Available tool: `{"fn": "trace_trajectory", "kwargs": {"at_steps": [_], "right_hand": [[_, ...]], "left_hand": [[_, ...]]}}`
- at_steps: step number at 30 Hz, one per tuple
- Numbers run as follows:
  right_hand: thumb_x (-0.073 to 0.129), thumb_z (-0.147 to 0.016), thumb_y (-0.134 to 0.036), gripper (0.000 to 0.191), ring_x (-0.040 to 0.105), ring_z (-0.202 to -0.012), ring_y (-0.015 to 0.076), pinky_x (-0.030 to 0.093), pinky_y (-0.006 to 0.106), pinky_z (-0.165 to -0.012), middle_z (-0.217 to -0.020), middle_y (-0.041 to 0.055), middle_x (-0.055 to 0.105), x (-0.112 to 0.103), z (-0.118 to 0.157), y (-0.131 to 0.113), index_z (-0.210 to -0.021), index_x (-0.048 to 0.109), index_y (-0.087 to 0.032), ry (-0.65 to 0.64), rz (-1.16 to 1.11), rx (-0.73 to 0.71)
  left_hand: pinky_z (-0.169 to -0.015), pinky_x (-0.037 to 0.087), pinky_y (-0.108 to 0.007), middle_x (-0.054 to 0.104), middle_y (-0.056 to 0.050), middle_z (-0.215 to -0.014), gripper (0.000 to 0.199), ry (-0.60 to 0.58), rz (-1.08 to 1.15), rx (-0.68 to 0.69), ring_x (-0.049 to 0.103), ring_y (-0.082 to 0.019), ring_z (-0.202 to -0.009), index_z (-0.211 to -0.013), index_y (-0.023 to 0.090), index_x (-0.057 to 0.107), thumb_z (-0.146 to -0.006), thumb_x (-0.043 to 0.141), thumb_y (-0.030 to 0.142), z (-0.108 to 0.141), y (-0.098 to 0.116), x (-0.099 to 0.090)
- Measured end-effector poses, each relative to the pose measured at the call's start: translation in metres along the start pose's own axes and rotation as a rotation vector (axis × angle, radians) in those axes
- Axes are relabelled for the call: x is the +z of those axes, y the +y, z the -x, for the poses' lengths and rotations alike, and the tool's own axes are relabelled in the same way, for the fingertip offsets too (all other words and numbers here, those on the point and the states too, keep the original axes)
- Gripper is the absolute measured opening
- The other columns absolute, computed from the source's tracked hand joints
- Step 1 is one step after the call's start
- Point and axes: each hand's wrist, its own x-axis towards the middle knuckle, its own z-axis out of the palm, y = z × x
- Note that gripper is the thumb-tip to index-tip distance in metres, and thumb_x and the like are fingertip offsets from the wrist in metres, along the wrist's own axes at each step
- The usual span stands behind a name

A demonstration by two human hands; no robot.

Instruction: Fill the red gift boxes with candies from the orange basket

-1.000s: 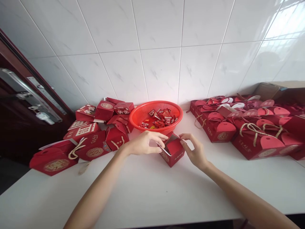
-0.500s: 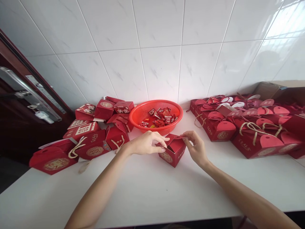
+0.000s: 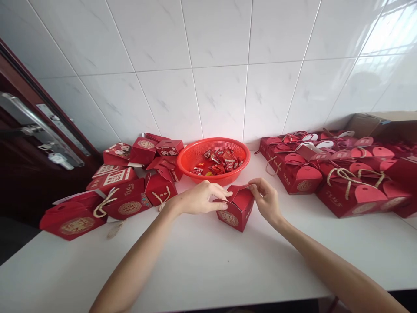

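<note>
A small red gift box (image 3: 237,213) with a gold emblem stands on the white table between my two hands. My left hand (image 3: 205,198) pinches the box's left top edge, thumb in front and fingers over the flap. At the opposite side, my right hand (image 3: 264,198) has its thumb and forefinger closed on the right flap. The top flaps lean inward, and what is inside the box is hidden. Right behind it sits a red plastic basket (image 3: 192,152) holding several wrapped sweets (image 3: 224,161).
Red gift boxes (image 3: 127,198), some with rope handles, are heaped at the left. More filled rows of red boxes (image 3: 302,178) stand at the right, before a cardboard carton (image 3: 368,124). A tiled wall (image 3: 218,95) closes the back; a dark door (image 3: 19,143) is at far left.
The box has turned slightly between my hands, and its top flaps sit a little closer together. Both hands keep their grip in nearly the same place.
</note>
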Motion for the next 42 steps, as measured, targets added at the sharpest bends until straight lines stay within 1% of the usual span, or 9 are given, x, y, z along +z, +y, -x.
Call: {"fn": "trace_trajectory", "kwargs": {"at_steps": [7,12,16,20,25,29,34,38,42], "right_hand": [[0.05,-0.088,-0.038,0.022,0.065,-0.071,0.0189,0.052,0.031,-0.068,-0.079,0.004,0.071,-0.002,-0.005,-0.003,-0.089,0.065,-0.021,-0.04,0.082,0.01],[0.058,-0.088,-0.038,0.018,0.069,-0.08,0.0218,0.054,0.034,-0.075,-0.092,0.0041,0.075,-0.005,-0.006,-0.011,-0.096,0.069,-0.025,-0.218,0.137,-0.099],[0.055,-0.092,-0.047,0.032,0.063,-0.068,0.018,0.05,0.028,-0.064,-0.075,0.0019,0.071,-0.004,-0.01,-0.012,-0.077,0.068,-0.022,-0.203,0.143,-0.074],[0.055,-0.091,-0.054,0.048,0.049,-0.053,0.0124,0.038,0.023,-0.049,-0.053,-0.0019,0.055,-0.003,-0.013,-0.012,-0.059,0.056,-0.019,-0.14,0.171,-0.006],[0.054,-0.094,-0.049,0.032,0.067,-0.077,0.0176,0.052,0.028,-0.07,-0.088,0.0028,0.074,-0.005,-0.006,-0.015,-0.093,0.071,-0.021,-0.276,0.068,-0.06],[0.053,-0.096,-0.051,0.034,0.07,-0.088,0.0208,0.055,0.032,-0.079,-0.099,0.006,0.075,-0.01,-0.001,-0.016,-0.103,0.07,-0.022,-0.318,0.011,-0.059],[0.045,-0.099,-0.053,0.042,0.069,-0.102,0.0239,0.054,0.038,-0.09,-0.107,0.0072,0.075,-0.019,-0.001,-0.014,-0.103,0.073,-0.023,-0.387,-0.059,-0.001],[0.048,-0.099,-0.052,0.04,0.067,-0.108,0.0256,0.054,0.039,-0.091,-0.119,0.0098,0.071,-0.022,0.002,-0.012,-0.101,0.076,-0.024,-0.432,-0.009,-0.083],[0.051,-0.098,-0.051,0.037,0.067,-0.106,0.0248,0.054,0.04,-0.091,-0.124,0.0118,0.067,-0.022,0.005,-0.012,-0.111,0.072,-0.025,-0.435,0.06,-0.166]], "left_hand": [[-0.108,0.049,-0.035,0.064,-0.004,-0.135,0.028,-0.039,0.092,-0.065,0.056,-0.025,-0.132,-0.111,0.026,0.077,-0.088,0.068,0.036,0.002,0.003,-0.001],[-0.108,0.049,-0.037,0.062,-0.002,-0.138,0.027,-0.044,0.091,-0.047,0.055,-0.026,-0.133,-0.113,0.028,0.077,-0.089,0.065,0.036,0.004,0.003,0.0],[-0.106,0.049,-0.037,0.061,-0.003,-0.14,0.021,-0.044,0.086,-0.024,0.053,-0.026,-0.135,-0.103,0.027,0.08,-0.089,0.065,0.034,0.005,0.005,0.0],[-0.103,0.051,-0.036,0.065,-0.004,-0.135,0.023,-0.054,0.082,-0.022,0.058,-0.027,-0.131,-0.104,0.027,0.079,-0.088,0.066,0.036,0.003,0.004,0.002],[-0.089,0.055,-0.034,0.075,-0.002,-0.116,0.026,0.078,0.001,-0.044,0.069,-0.026,-0.108,-0.107,0.026,0.077,-0.089,0.064,0.04,-0.003,0.001,0.011],[-0.086,0.054,-0.034,0.073,-0.002,-0.113,0.033,0.181,0.002,-0.059,0.068,-0.024,-0.1,-0.113,0.024,0.072,-0.085,0.069,0.041,-0.011,0.001,0.02],[-0.096,0.052,-0.038,0.064,-0.005,-0.121,0.035,0.245,0.067,-0.051,0.063,-0.024,-0.109,-0.108,0.024,0.063,-0.079,0.074,0.04,-0.017,-0.005,0.029],[-0.103,0.049,-0.043,0.059,-0.008,-0.128,0.044,0.276,0.098,-0.091,0.059,-0.027,-0.119,-0.109,0.025,0.055,-0.075,0.078,0.042,-0.017,-0.009,0.032],[-0.114,0.038,-0.047,0.043,-0.009,-0.153,0.028,0.147,0.083,-0.007,0.043,-0.03,-0.141,-0.106,0.025,0.058,-0.087,0.066,0.044,-0.018,-0.009,0.032]]}}
